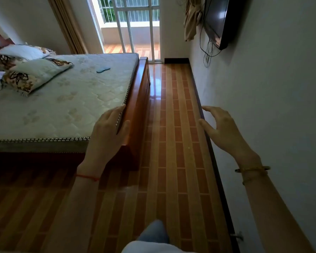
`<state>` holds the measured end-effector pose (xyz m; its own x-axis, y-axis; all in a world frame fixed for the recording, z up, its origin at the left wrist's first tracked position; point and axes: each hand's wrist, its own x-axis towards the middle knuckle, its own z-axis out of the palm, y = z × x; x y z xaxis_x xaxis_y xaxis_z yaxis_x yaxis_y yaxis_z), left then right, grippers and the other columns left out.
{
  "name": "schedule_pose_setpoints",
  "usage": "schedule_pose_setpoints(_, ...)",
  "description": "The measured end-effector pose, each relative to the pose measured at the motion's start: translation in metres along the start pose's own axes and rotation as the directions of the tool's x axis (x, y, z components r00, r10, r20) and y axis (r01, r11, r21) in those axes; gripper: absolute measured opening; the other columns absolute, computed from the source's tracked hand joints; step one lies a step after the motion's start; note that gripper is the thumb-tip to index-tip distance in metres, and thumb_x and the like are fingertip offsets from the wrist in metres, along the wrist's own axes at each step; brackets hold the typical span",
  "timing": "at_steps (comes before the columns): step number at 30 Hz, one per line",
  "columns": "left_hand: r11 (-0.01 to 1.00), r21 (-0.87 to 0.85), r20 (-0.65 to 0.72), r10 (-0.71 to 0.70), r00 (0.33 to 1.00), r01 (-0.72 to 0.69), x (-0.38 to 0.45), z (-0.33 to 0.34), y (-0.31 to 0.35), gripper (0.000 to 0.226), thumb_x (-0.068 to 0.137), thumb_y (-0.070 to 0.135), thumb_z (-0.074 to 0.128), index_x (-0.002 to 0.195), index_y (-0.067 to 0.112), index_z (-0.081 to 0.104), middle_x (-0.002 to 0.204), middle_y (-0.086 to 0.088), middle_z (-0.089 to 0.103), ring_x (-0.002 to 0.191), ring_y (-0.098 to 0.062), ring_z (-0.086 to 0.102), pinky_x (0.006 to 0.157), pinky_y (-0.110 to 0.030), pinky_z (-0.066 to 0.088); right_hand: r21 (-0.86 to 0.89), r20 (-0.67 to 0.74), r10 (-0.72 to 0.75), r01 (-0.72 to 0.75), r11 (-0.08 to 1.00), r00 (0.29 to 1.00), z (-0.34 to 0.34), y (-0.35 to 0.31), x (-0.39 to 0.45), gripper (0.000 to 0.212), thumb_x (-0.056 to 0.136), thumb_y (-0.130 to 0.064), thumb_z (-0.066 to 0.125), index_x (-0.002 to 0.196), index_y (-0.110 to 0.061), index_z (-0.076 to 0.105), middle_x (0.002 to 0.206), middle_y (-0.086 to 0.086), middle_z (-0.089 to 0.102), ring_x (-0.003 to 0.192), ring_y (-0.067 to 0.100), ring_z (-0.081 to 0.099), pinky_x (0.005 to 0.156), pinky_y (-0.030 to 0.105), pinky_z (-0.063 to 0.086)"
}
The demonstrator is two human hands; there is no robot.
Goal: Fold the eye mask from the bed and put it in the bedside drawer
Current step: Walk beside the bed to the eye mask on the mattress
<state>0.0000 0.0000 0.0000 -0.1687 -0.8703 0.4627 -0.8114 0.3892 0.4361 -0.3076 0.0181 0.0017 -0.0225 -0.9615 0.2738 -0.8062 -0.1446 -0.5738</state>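
Head view: eye mask (103,69) lies flat on mattress (62,99), long axis left-right.

My empty left hand (108,130) and right hand (221,128) hover open beside the bed (66,106); the blue eye mask (103,69) lies flat on it.

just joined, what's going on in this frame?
A person stands at the foot of the bed, both hands empty and raised in front of them. The left hand hovers at the mattress corner; the right hand is out near the wall, fingers spread. The blue eye mask lies unfolded on the mattress, farther up toward the pillows, untouched. No bedside drawer is in view, so nothing of the task is done yet.
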Motion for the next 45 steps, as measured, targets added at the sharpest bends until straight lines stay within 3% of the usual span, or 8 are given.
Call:
schedule_pose_setpoints(16,0.994,-0.013,0.053,-0.104,0.993,0.105,0.102,0.088,-0.048,0.048,0.095,0.025,0.054,0.14,0.012,0.045,0.138,-0.01,0.054,0.129,-0.024,0.049,0.108,-0.04,0.042,0.011,0.078,0.075,-0.076,0.997,0.994,0.048,0.064,0.12,0.048,0.093,-0.03,0.055,0.137,-0.014,0.045,0.141,0.008,0.049,0.132,0.022,0.042,0.109,0.037,0.035)
schedule_pose_setpoints(20,0.99,-0.011,0.074,-0.141,0.987,0.143,0.166,0.121,-0.07,0.048,0.094,0.024,0.054,0.14,0.013,0.045,0.137,-0.009,0.055,0.127,-0.023,0.05,0.108,-0.034,0.04,0.016,0.109,0.089,-0.091,0.996,0.99,0.066,0.084,0.191,0.048,0.093,-0.032,0.054,0.137,-0.015,0.045,0.141,0.007,0.049,0.132,0.021,0.042,0.109,0.037,0.035)
schedule_pose_setpoints(29,0.99,-0.018,0.08,-0.14,0.987,0.142,0.337,0.179,-0.113,0.047,0.093,0.02,0.055,0.139,0.011,0.047,0.134,-0.013,0.057,0.125,-0.027,0.053,0.107,-0.038,0.042,0.035,0.082,0.095,-0.099,0.995,0.992,0.091,0.12,0.377,0.047,0.094,-0.035,0.053,0.137,-0.019,0.045,0.142,0.004,0.049,0.132,0.019,0.042,0.11,0.038,0.035)
schedule_pose_setpoints(39,0.993,-0.011,0.131,-0.115,0.985,0.117,0.489,0.256,-0.155,0.047,0.094,0.023,0.055,0.139,0.014,0.047,0.136,-0.008,0.056,0.126,-0.022,0.051,0.105,-0.026,0.036,0.043,0.094,0.151,-0.156,0.987,0.984,0.127,0.175,0.522,0.047,0.094,-0.036,0.052,0.137,-0.022,0.043,0.143,0.003,0.048,0.132,0.019,0.042,0.108,0.036,0.036)
schedule_pose_setpoints(42,0.991,-0.019,0.13,-0.125,0.984,0.129,0.533,0.286,-0.169,0.047,0.093,0.021,0.057,0.138,0.012,0.048,0.135,-0.009,0.058,0.125,-0.024,0.053,0.106,-0.03,0.04,0.053,0.106,0.145,-0.151,0.987,0.984,0.142,0.198,0.574,0.047,0.094,-0.035,0.053,0.137,-0.022,0.043,0.143,0.003,0.047,0.132,0.019,0.042,0.105,0.032,0.034)
schedule_pose_setpoints(45,0.99,-0.018,0.128,-0.139,0.982,0.143,0.584,0.317,-0.18,0.047,0.092,0.02,0.057,0.138,0.012,0.049,0.134,-0.01,0.058,0.125,-0.025,0.053,0.106,-0.033,0.041,0.081,0.129,0.118,-0.129,0.988,0.985,0.152,0.222,0.634,0.046,0.094,-0.035,0.053,0.137,-0.022,0.043,0.143,0.002,0.047,0.132,0.018,0.041,0.109,0.036,0.035)
